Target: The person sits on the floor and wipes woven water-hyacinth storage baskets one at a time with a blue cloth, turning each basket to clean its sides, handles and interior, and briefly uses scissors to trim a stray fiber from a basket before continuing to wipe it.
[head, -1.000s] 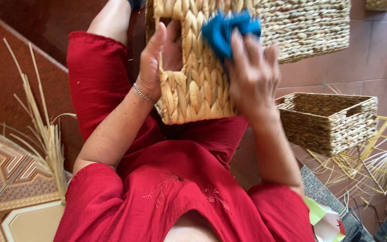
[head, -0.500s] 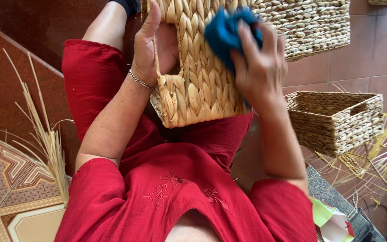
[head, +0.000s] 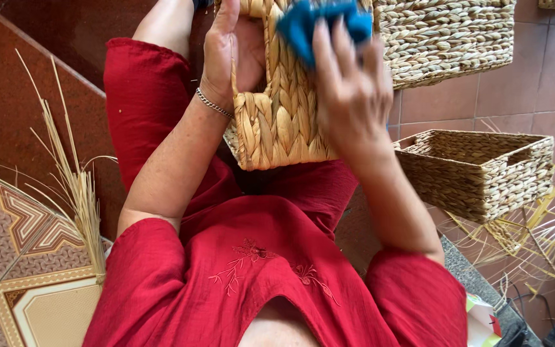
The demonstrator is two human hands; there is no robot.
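Observation:
A woven straw basket (head: 284,122) rests on my lap, its braided side facing me. My left hand (head: 229,54) grips its left edge, with the fingers curled inside the rim and a thin silver bracelet at the wrist. My right hand (head: 348,90) presses a blue cloth (head: 322,22) against the upper right of the basket's side. I wear red clothes. The top of the basket is cut off by the frame's edge.
A finished rectangular woven basket (head: 483,173) stands on the floor at right, and a larger one (head: 451,38) behind it. Loose dry straw stalks (head: 75,186) lie at left over patterned tiles. More straw and a yellow wire frame (head: 547,238) lie at lower right.
My right hand with the blue cloth has slid upward along the basket's side. The basket and my left hand have shifted slightly up in view.

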